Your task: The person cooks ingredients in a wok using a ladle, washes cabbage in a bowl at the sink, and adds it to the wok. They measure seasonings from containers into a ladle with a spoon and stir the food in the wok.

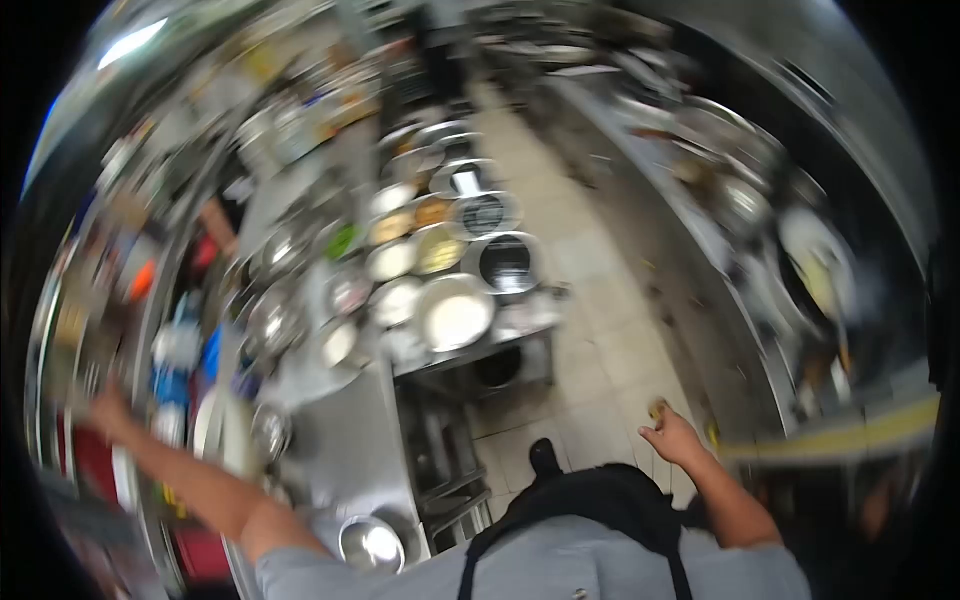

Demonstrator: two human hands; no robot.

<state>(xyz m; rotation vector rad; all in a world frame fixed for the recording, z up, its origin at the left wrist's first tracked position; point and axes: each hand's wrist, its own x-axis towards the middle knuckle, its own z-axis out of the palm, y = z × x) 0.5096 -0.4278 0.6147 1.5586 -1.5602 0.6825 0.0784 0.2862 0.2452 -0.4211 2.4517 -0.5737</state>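
My left arm stretches far out to the left, and my left hand (112, 412) is at the shelving there. Motion smears its fingers, so I cannot tell what it touches. My right hand (675, 438) hangs low over the tiled floor, between the prep counter and the cooking line. Its fingers are curled closed around a small yellowish-brown thing (657, 409) too blurred to name. Closest to my left forearm on the counter are a pale, tall container (238, 440) and a small metal bowl (270, 430).
Round pots of white, yellow and dark contents fill a steel stand, a large white-filled pot (457, 318) nearest. A shiny bowl (371, 545) sits on the steel counter (350, 440). At right, a steaming wok (815, 265) stands on the cooking line. Another person's arm (218, 225) shows at left.
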